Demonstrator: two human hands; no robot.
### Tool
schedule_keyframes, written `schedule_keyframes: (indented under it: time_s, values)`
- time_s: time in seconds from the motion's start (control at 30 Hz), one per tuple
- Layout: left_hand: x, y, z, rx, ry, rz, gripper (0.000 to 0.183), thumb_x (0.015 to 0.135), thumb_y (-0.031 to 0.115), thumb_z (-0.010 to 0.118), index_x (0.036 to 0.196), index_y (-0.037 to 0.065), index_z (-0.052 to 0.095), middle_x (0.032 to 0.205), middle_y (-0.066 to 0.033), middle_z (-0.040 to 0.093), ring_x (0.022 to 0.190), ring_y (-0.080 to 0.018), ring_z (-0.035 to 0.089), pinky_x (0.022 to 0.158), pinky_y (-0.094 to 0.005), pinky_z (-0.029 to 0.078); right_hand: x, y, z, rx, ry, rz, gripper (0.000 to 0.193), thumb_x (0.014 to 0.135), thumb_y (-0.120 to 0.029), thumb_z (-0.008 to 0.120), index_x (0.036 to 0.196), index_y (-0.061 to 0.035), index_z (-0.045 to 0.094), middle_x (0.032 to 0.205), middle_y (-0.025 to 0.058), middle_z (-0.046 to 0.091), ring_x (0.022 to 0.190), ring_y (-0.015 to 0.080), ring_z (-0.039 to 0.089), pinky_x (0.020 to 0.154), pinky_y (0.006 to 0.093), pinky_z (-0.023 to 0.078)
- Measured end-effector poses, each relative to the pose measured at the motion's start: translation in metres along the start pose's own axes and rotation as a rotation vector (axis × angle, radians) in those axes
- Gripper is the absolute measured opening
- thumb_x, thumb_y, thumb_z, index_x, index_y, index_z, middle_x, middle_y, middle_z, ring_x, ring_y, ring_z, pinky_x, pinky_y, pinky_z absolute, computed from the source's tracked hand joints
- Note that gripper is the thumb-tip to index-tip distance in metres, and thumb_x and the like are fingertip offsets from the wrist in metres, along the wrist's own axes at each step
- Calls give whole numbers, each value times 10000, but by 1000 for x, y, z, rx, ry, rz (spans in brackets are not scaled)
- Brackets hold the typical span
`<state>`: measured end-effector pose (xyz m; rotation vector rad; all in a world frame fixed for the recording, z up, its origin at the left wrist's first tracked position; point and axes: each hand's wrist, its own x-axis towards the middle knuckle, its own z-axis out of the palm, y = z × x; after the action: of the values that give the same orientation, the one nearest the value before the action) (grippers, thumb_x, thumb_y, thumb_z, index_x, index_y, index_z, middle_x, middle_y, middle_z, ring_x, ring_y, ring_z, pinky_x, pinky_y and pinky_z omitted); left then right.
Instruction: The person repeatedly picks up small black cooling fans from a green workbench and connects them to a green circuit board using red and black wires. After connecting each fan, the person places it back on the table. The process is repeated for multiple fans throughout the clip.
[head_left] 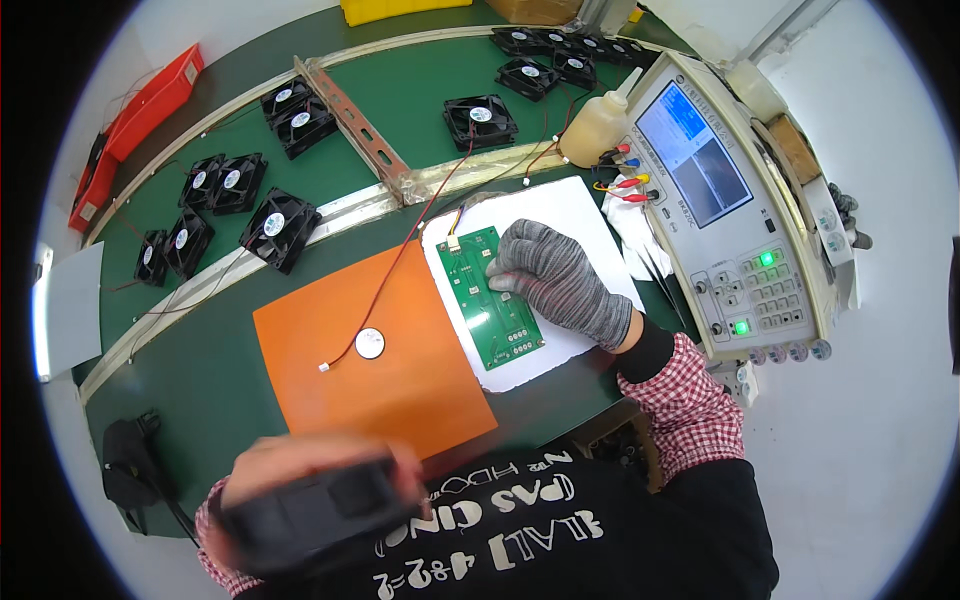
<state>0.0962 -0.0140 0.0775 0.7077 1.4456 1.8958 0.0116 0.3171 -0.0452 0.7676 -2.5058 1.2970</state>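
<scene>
My left hand (290,462), bare and smeared by motion, is wrapped round a black cooling fan (325,512) near my body, seen edge-on and blurred. In a grey knitted glove, my right hand (560,280) has its fingers pinched together against the green circuit board (487,318). Whatever is between those fingertips is hidden. The board lies on a white pad (590,352), with a small white connector and wires at its top end. Left of it, an orange mat (300,325) carries a round white disc (370,343) and a thin red lead ending in a white plug (324,367).
Several black fans (283,228) stand on the green bench, left and far. A slotted metal bar (360,130) crosses it. To the right are a bottle (597,125), tweezers (660,275) and a test instrument (728,215) with lit screen and clip leads. Red bins (150,110) stand far left.
</scene>
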Motion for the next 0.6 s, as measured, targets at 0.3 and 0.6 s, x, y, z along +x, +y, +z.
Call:
schedule_keyframes:
  time_s: [0.3,0.6]
  values:
    - [10,7,-17,485,72,52,860,815,633,612,1266,-96,545,1116,-289,624,984,-384,638,867,-436,507,3,0,10,-59,18,-108,151,762,-102,762,863,-58,659,875,86,597,854,279,614,776,380,510]
    - [118,-21,-113,1966,825,-111,876,675,377,823,1371,-27,476,1292,-177,572,1170,-344,553,946,-404,462,2,-6,5,230,221,56,156,825,-98,759,922,-16,669,886,74,643,827,186,633,758,312,517]
